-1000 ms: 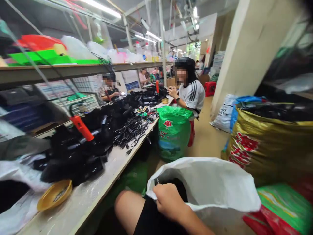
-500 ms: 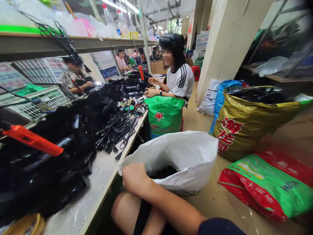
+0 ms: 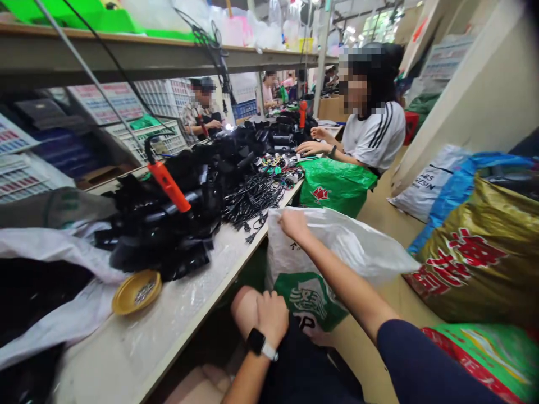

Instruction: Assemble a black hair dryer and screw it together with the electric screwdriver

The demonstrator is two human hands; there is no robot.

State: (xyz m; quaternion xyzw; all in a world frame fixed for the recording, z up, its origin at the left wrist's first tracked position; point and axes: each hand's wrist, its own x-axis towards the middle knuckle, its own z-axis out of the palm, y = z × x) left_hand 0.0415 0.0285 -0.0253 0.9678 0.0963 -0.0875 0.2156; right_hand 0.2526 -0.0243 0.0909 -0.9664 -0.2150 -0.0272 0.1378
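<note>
Knee-level view here: the right hand (image 3: 293, 225) is up on the rim of a white woven sack (image 3: 324, 252), fingers pinched on the edge as far as I can tell, with the arm stretched across from the lower right. The sack stands upright just ahead of the hands, its tall axis running up and down and its mouth slumping off to the right, so the right hand is clearly the nearer one to the opening. The left hand (image 3: 270, 317), with a black smartwatch (image 3: 256, 343) on the wrist, sits low and curled by the bare knee (image 3: 243, 306), just beside the sack's green print. Left of the hands is the counter (image 3: 177, 303), carrying a brass-coloured dish (image 3: 137, 292) and heaped black cables (image 3: 255, 199).
</note>
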